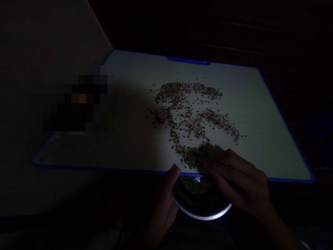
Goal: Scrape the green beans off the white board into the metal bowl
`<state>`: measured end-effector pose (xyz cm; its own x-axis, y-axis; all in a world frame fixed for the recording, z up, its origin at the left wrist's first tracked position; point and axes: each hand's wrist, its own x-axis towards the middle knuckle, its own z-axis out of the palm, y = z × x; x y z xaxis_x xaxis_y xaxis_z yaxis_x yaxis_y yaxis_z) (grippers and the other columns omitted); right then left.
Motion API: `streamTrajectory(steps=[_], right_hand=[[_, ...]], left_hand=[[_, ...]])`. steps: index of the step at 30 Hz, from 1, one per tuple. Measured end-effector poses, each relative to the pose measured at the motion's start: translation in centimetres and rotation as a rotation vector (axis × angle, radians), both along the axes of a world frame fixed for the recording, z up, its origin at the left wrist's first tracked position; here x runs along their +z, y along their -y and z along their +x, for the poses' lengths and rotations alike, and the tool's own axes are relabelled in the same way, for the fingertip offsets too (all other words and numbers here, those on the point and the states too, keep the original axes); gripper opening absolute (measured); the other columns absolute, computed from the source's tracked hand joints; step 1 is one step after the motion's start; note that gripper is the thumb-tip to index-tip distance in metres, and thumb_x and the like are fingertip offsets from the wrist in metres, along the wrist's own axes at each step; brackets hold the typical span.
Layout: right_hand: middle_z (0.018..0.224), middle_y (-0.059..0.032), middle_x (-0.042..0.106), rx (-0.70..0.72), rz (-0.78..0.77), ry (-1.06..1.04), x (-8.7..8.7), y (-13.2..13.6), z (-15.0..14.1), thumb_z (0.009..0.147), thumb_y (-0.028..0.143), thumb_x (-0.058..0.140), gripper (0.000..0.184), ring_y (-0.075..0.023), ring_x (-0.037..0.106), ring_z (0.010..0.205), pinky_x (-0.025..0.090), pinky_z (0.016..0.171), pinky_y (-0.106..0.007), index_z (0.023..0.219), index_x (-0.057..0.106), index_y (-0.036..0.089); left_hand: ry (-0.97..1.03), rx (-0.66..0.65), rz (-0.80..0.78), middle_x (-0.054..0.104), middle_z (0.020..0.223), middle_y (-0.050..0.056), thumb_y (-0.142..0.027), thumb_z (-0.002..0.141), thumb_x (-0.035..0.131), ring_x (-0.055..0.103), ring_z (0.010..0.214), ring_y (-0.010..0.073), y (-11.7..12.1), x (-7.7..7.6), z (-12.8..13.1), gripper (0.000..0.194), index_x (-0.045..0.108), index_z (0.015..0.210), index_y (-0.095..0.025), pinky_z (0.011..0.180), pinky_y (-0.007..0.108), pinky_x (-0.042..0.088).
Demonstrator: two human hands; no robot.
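Before me, a white, blue-edged cutting board (229, 83) lies flat, a pale panel (39, 52) rising beside its left corner, a pixelated patch (78, 100) obscuring part of its left side.

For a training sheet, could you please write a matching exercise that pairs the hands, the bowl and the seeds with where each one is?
Things:
1. left hand
2. right hand
3. metal bowl
4. seeds

Places:
A. scattered across the white board
B. just below the board's near edge
C. against the bowl's side
D. over the seeds at the board's near edge

Pairs: 1-C, 2-D, 3-B, 4-A
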<state>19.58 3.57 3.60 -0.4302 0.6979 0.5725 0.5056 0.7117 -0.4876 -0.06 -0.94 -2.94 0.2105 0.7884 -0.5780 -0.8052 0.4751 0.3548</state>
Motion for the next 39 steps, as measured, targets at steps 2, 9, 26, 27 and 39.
streamTrajectory(steps=[2, 9, 26, 27, 39], right_hand=[[0.104, -0.0088, 0.081, 0.001, 0.009, 0.011, 0.0, 0.0, 0.0, 0.102, 0.007, 0.066, 0.022, -0.0195, 0.075, 0.096, 0.063, 0.08, -0.034, 0.12, 0.076, 0.016], [0.109, -0.0093, 0.081, -0.005, -0.004, -0.024, -0.2, 0.0, 0.2, 0.099, 0.004, 0.069, 0.027, -0.0187, 0.076, 0.096, 0.063, 0.08, -0.033, 0.123, 0.076, 0.015], [0.105, 0.0011, 0.082, -0.471, -0.231, -0.05, 1.7, -0.4, 4.4, 0.104, 0.025, 0.074, 0.011, -0.0175, 0.077, 0.092, 0.062, 0.084, -0.031, 0.111, 0.079, 0.031], [0.105, 0.001, 0.082, -0.458, -0.222, -0.036, 1.9, -0.6, 4.6, 0.105, 0.025, 0.073, 0.011, -0.0174, 0.077, 0.091, 0.062, 0.083, -0.031, 0.112, 0.079, 0.031], [0.102, -0.0052, 0.085, -0.394, -0.135, 0.166, 4.4, -6.8, 4.9, 0.103, 0.026, 0.068, 0.016, -0.021, 0.08, 0.086, 0.064, 0.073, -0.032, 0.114, 0.08, 0.025]], left_hand=[[-0.018, 0.014, -0.051, 0.084, 0.136, 0.014, -0.045, 0.096, 0.081, 0.065, 0.146, 0.0414, 0.0, 0.1, 0.0, 0.047, 0.079, 0.136, -0.019, 0.126, 0.059, 0.048], [-0.061, 0.028, -0.106, 0.084, 0.135, 0.015, -0.045, 0.092, 0.085, 0.066, 0.145, 0.0421, 0.0, 0.3, 0.0, 0.052, 0.079, 0.136, -0.017, 0.128, 0.058, 0.047], [-0.094, 0.107, -0.081, 0.087, 0.13, 0.009, -0.036, 0.09, 0.09, 0.059, 0.154, 0.0366, 0.0, 0.0, -0.3, 0.058, 0.073, 0.144, -0.022, 0.133, 0.052, 0.041], [-0.093, 0.098, -0.087, 0.088, 0.128, 0.01, -0.036, 0.088, 0.092, 0.06, 0.153, 0.038, -0.2, 0.1, -0.2, 0.056, 0.076, 0.139, -0.02, 0.133, 0.053, 0.041], [-0.085, 0.091, -0.135, 0.084, 0.138, 0.009, -0.038, 0.089, 0.09, 0.066, 0.147, 0.0382, -0.9, -0.7, -1.0, 0.063, 0.071, 0.147, -0.025, 0.129, 0.053, 0.048]])
